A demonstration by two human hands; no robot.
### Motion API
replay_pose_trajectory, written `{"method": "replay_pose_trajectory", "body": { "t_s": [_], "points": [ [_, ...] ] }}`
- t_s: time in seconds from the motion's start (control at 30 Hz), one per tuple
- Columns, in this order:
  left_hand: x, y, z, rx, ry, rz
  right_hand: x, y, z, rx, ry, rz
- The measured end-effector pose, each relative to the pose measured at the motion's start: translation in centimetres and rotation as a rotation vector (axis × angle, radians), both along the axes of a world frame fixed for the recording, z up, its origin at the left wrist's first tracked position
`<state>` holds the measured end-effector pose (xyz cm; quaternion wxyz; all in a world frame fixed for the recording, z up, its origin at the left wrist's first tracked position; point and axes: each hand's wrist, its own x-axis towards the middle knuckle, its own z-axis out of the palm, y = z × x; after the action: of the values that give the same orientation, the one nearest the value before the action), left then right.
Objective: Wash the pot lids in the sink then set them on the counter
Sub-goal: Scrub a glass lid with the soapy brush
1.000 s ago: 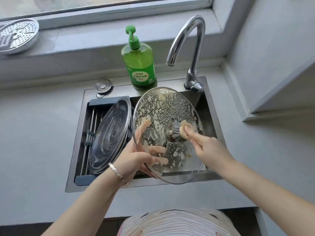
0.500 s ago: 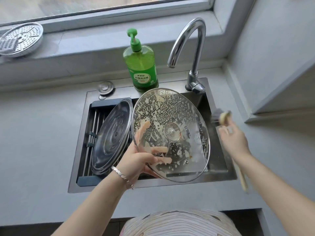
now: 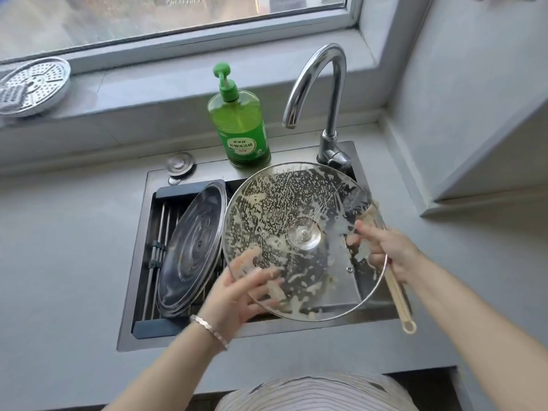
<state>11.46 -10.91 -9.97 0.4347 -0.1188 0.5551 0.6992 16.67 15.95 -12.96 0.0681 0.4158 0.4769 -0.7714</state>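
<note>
Pinching the soapy glass lid (image 3: 296, 203) by its lower-left rim with the left hand (image 3: 234, 295), fingers fanned out behind the glass. Clutching the brush (image 3: 398, 298) by its handle in the right hand (image 3: 388, 250) at the lid's right edge, bristle end tucked behind the glass and kinda blurry. Lid held tilted up over the sink (image 3: 127, 321), suds all over it. Leaning on the rack in the sink's left half, a steel lid (image 3: 192, 253). Back on the ledge, green soap bottle (image 3: 240, 129) near the faucet (image 3: 326, 84). Far left on the windowsill, a perforated steamer plate (image 3: 32, 84).
</note>
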Motion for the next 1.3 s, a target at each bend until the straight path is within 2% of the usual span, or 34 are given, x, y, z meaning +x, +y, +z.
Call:
{"method": "replay_pose_trajectory", "body": {
  "t_s": [0.13, 0.27, 0.33, 0.4, 0.47, 0.57, 0.67, 0.73, 0.87, 0.9, 1.03, 1.07, 1.17, 1.2, 1.3],
  "points": [
    [-5.5, -0.8, 1.9, -0.161, 0.064, -0.122, -0.7, 2.4, 2.4, 0.07, 0.009, 0.198],
    [-9.2, 0.4, 4.3, -0.184, 0.064, -0.63, -2.4, 2.8, 4.2, 0.178, 0.004, 0.51],
    [-9.7, 1.1, 5.2, -0.116, 0.02, -0.809, -3.3, 2.3, 5.3, 0.199, 0.032, 0.639],
    [-9.8, 1.3, 5.4, -0.002, -0.044, -0.807, -4.0, 1.9, 6.3, 0.271, 0.057, 0.633],
    [-9.3, 1.1, 5.1, 0.065, -0.071, -0.768, -4.5, 1.8, 6.5, 0.532, 0.044, 0.535],
    [-7.4, 0.7, 4.3, 0.024, 0.006, -0.676, -4.4, 2.2, 5.7, 1.03, 0.01, 0.426],
    [-5.2, 0.5, 3.4, 0.045, -0.015, -0.562, -3.5, 1.3, 5.3, 1.207, 0.008, 0.477],
    [-4.0, 0.6, 3.1, 0.066, -0.022, -0.504, -2.5, -1.0, 5.1, 1.184, 0.053, 0.607],
    [-2.7, 0.7, 2.5, 0.048, 0.01, -0.441, 0.4, -7.1, 4.4, 0.947, 0.275, 0.866],
    [-2.5, 0.6, 2.4, 0.045, 0.021, -0.436, 0.6, -7.2, 4.0, 0.942, 0.299, 0.882],
    [-2.0, 0.8, 2.3, 0.055, 0.021, -0.406, -1.4, -4.1, 2.2, 1.026, 0.106, 0.57],
    [-1.9, 1.0, 2.2, 0.044, 0.03, -0.403, -1.4, -4.7, 2.4, 1.001, 0.11, 0.58],
    [-1.8, 0.9, 1.9, 0.035, 0.046, -0.39, -0.1, -8.9, 3.6, 0.896, 0.305, 0.787],
    [-1.8, 0.7, 2.0, 0.042, 0.042, -0.394, -0.2, -9.0, 3.8, 0.924, 0.32, 0.804],
    [-1.4, 0.6, 2.3, 0.063, 0.023, -0.425, -2.6, -5.9, 3.7, 1.028, 0.18, 0.606]
  ]
}}
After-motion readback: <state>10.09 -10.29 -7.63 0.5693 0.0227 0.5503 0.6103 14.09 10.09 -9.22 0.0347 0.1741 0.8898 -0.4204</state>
